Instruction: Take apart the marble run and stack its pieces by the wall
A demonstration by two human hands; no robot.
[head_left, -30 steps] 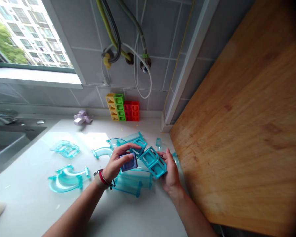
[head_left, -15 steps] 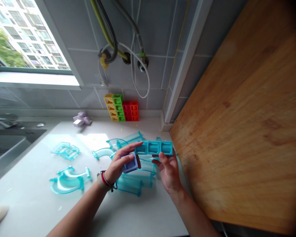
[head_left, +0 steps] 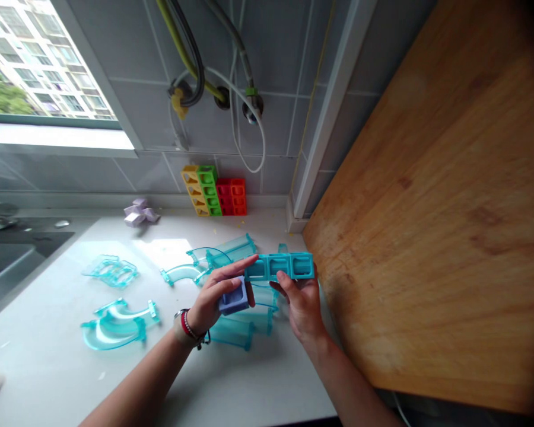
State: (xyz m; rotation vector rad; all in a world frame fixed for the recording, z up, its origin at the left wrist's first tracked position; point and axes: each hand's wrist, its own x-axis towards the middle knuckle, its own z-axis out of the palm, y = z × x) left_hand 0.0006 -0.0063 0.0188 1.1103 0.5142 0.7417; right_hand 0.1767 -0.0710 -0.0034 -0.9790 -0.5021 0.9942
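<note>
A purple block (head_left: pixel 234 298) with a recessed face sits in my left hand (head_left: pixel 213 292), pinched under the thumb. The fingertips of that hand reach to the left end of a row of joined teal blocks (head_left: pixel 279 266). My right hand (head_left: pixel 300 296) grips this row near its right end, thumb on the front side. Clear teal track pieces (head_left: pixel 235 332) lie on the counter below and behind both hands. Farther left are curved clear teal pieces (head_left: pixel 115 327) and a flat clear teal piece (head_left: pixel 115 271).
Stacked yellow, green and red blocks (head_left: pixel 216 191) stand against the tiled wall. Several pale purple pieces (head_left: pixel 139 213) lie by the sink (head_left: pixel 9 279). A wooden board (head_left: pixel 449 225) leans on the right. Hoses and a white cable (head_left: pixel 262 148) hang above the white counter (head_left: pixel 169 379).
The view has shifted slightly, so the counter items appear a little farther left. My right thumb has slid leftward along the teal row. Both hands keep their blocks.
</note>
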